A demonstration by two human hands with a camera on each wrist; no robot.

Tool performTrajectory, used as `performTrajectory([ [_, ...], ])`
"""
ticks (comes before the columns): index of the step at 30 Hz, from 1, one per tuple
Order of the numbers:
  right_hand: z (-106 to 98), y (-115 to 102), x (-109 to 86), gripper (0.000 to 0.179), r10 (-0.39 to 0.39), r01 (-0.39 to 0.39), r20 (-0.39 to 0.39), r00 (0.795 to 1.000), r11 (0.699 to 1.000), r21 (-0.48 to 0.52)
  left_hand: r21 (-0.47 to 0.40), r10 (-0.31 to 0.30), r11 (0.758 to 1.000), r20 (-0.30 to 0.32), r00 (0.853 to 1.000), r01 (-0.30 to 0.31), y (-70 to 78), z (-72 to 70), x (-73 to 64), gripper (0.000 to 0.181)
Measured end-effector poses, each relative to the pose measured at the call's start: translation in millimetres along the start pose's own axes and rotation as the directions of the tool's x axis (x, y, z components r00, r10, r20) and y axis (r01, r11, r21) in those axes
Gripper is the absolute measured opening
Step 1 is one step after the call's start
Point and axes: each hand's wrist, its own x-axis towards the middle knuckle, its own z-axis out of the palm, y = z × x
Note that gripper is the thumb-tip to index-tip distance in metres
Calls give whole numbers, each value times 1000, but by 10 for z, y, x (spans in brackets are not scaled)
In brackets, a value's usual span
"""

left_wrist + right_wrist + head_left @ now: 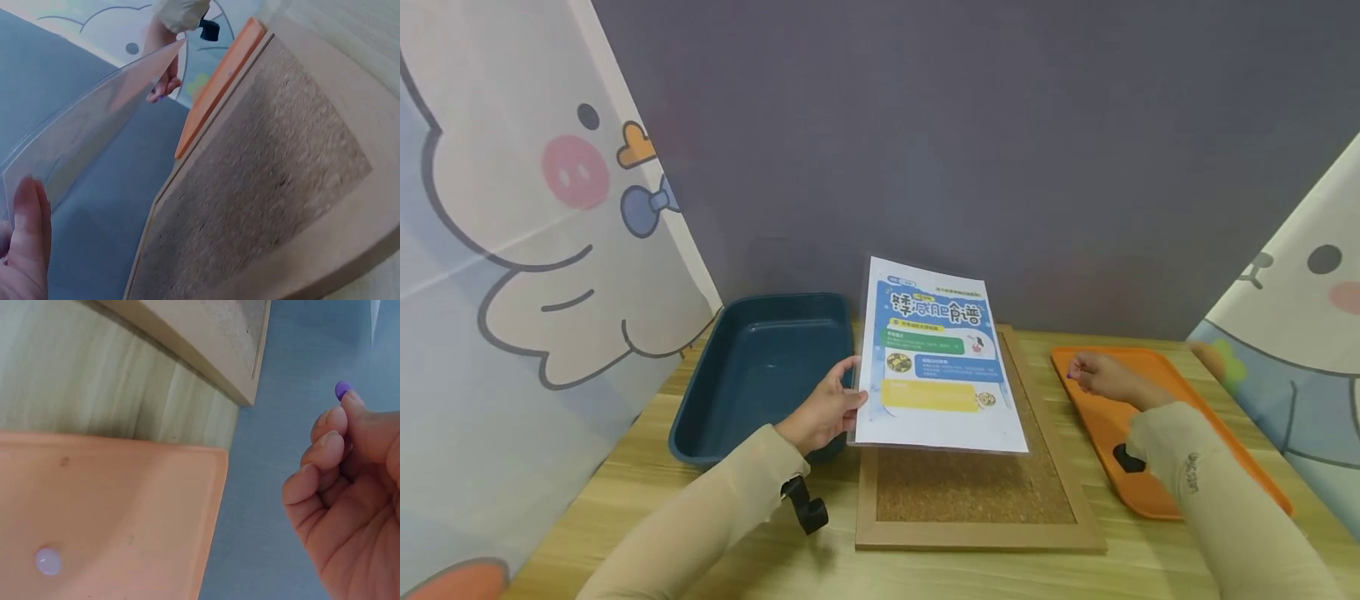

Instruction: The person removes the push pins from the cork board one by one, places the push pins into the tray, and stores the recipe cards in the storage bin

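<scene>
My left hand (823, 408) pinches the left edge of a laminated printed sheet (938, 358), thumb on the front. The sheet is held tilted above a wood-framed corkboard (970, 496), covering much of it in the head view. In the left wrist view the clear sheet (94, 119) bows upward, apart from the cork surface (250, 181). Over the far-left part of an orange tray (1161, 375) is my right hand (1108, 377). Its thumb and index finger pinch a small purple thumbtack (342, 390), the other fingers curled toward the palm.
A deep dark-blue bin (767, 367) stands left of the corkboard. One pale round tack head (47, 561) lies on the tray. Behind the wooden table (831, 567) rises a grey wall (925, 142), with cartoon-printed panels (497, 275) at both sides. Black straps (805, 504) hang at the wrists.
</scene>
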Motion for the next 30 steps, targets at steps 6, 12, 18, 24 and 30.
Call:
performTrajectory([
  [6, -64, 168, -147, 13, 55, -55, 4, 999, 998, 20, 14, -4, 1000, -28, 1000, 5, 27, 14, 15, 60],
  [12, -139, 322, -304, 15, 56, -55, -21, 998, 998, 24, 28, -4, 1000, -74, 997, 6, 39, -4, 30, 59],
  [18, -221, 498, -556, 14, 53, -53, -31, 998, 999, -4, 35, -19, 999, -73, 997, 22, -3, -27, 30, 60],
  [24, -264, 634, -781, 15, 116, -117, -49, 992, 993, -8, 35, -12, 999, -34, 999, 13, -31, -18, 30, 61],
  [30, -319, 804, -1001, 18, 64, -67, -97, 993, 997, -29, 45, -9, 999, -34, 999, 11, 14, -50, 7, 64],
])
